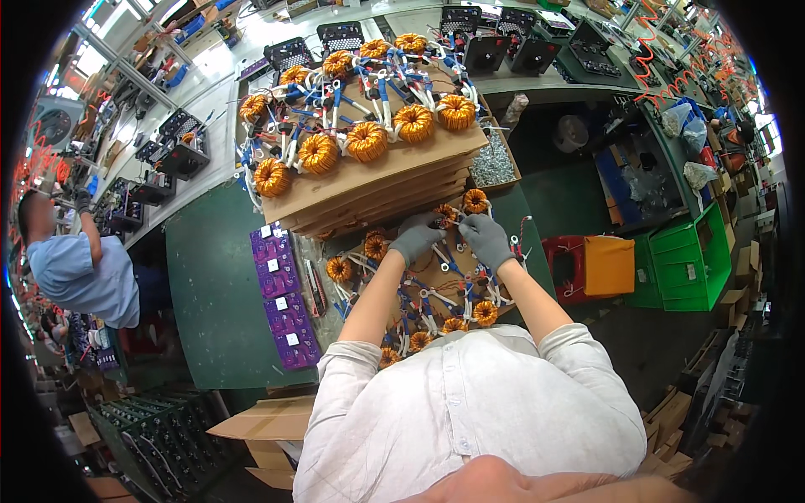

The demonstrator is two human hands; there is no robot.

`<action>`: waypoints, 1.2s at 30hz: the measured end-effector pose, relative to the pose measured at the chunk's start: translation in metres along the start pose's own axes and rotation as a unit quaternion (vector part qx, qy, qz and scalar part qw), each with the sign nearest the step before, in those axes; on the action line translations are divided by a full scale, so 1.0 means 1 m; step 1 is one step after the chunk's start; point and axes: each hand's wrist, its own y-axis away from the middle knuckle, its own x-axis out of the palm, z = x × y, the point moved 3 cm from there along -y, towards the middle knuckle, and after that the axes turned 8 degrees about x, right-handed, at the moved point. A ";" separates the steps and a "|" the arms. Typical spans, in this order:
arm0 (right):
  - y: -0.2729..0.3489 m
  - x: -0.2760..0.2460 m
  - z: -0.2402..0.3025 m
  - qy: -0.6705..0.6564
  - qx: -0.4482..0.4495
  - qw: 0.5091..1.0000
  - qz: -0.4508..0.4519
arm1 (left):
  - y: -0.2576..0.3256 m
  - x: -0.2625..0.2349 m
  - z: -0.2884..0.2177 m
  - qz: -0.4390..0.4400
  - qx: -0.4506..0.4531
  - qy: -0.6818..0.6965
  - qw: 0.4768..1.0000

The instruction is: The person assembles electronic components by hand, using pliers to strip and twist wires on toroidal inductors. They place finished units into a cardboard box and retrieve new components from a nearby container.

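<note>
Both my hands wear grey gloves and meet over a cardboard sheet of wired copper coils in front of my chest. My left hand (pixel 417 240) is closed at a toroidal copper coil (pixel 446 213), its fingertips on the coil's near side. Close beside it, my right hand (pixel 486 241) has its fingers pinched together; what they hold is too small to make out. Another toroidal coil (pixel 475 200) lies just beyond the right fingers. Blue and white leads with ring terminals (pixel 426 295) spread over the sheet below my hands, among several more coils (pixel 485 313).
Ahead, stacked cardboard layers (pixel 369 189) carry more coils; a box of small screws (pixel 493 161) adjoins them. Purple circuit boards (pixel 281 293) line the green table (pixel 214 285) at left. A red stool (pixel 566 267) and green crate (pixel 692 264) stand right. A co-worker (pixel 84 268) is far left.
</note>
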 end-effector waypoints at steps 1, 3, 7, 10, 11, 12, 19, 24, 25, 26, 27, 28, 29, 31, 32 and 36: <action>-0.001 0.000 0.001 0.017 -0.009 1.000 -0.004 | 0.000 0.000 0.000 0.002 -0.001 0.005 1.000; -0.004 -0.001 0.005 0.028 0.004 0.999 0.016 | -0.001 -0.001 -0.001 0.006 -0.002 0.006 1.000; -0.006 -0.009 0.017 0.063 0.002 0.998 0.023 | -0.002 0.001 0.001 0.002 -0.006 0.002 1.000; -0.005 -0.016 0.023 0.063 0.008 0.997 0.038 | -0.002 0.001 -0.001 -0.003 -0.013 -0.007 1.000; -0.006 -0.015 0.023 0.070 0.006 0.997 0.045 | -0.001 0.001 -0.001 -0.004 -0.012 -0.003 1.000; -0.006 -0.014 0.023 0.076 0.003 0.996 0.051 | -0.001 0.002 0.000 -0.004 -0.010 0.000 1.000; -0.012 0.006 0.033 0.076 -0.026 0.996 0.042 | 0.002 0.005 -0.003 -0.006 0.034 0.018 0.999; -0.015 -0.002 0.024 -0.008 -0.034 0.998 0.059 | 0.006 0.003 -0.003 -0.036 0.012 0.063 0.997; -0.014 -0.004 0.023 -0.029 -0.025 0.997 0.067 | 0.006 0.003 -0.002 -0.046 0.011 0.067 0.997; -0.015 -0.004 0.022 -0.037 -0.022 0.996 0.072 | 0.006 0.003 -0.001 -0.042 0.015 0.064 0.997; -0.015 -0.003 0.020 -0.046 -0.018 0.996 0.076 | 0.005 0.002 -0.002 -0.038 0.020 0.060 0.997; -0.016 -0.002 0.019 -0.056 -0.015 0.995 0.080 | 0.004 0.002 -0.003 -0.033 0.025 0.056 0.998; -0.016 -0.001 0.016 -0.069 -0.008 0.995 0.077 | 0.004 0.003 -0.003 -0.034 0.026 0.059 0.997; -0.018 0.001 0.014 -0.099 0.002 0.992 0.076 | 0.004 0.002 -0.002 -0.038 0.025 0.063 0.997; -0.018 0.000 0.013 -0.085 0.010 0.994 0.073 | 0.005 0.002 -0.001 -0.040 0.023 0.064 0.997; -0.015 -0.006 0.015 -0.057 0.027 0.995 0.071 | 0.008 0.001 -0.008 -0.032 -0.001 0.085 0.996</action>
